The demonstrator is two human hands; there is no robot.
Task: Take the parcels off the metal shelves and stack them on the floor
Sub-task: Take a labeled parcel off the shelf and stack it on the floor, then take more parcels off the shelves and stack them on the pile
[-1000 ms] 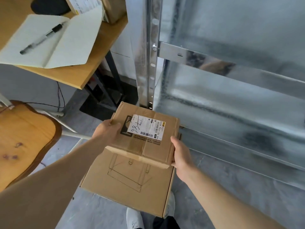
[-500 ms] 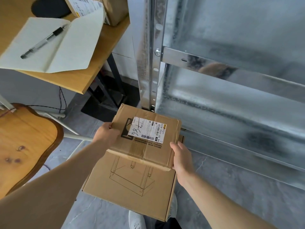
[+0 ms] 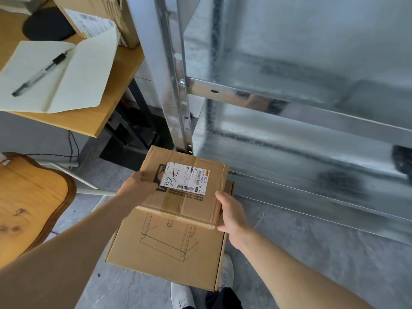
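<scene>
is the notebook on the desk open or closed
Open: the notebook lies spread on the desk, both pages showing, a pen across the left one.

view: only one, head camera, worn by the person | facing: it is looking forward and steeply down | nearness: it is sitting close above both hands, which are gripping a parcel point(image 3: 182, 188) | beyond the grip: metal shelves point(image 3: 301, 103) are filling the frame | shared: nothing.

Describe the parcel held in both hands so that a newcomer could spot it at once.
Start at the metal shelf on the right and drop to the floor by its left post. Two brown boxes are stacked there; the top box is the smaller, between both hands. Only it bears a white label with "7786" handwritten; the larger bottom box shows a line drawing.
</scene>
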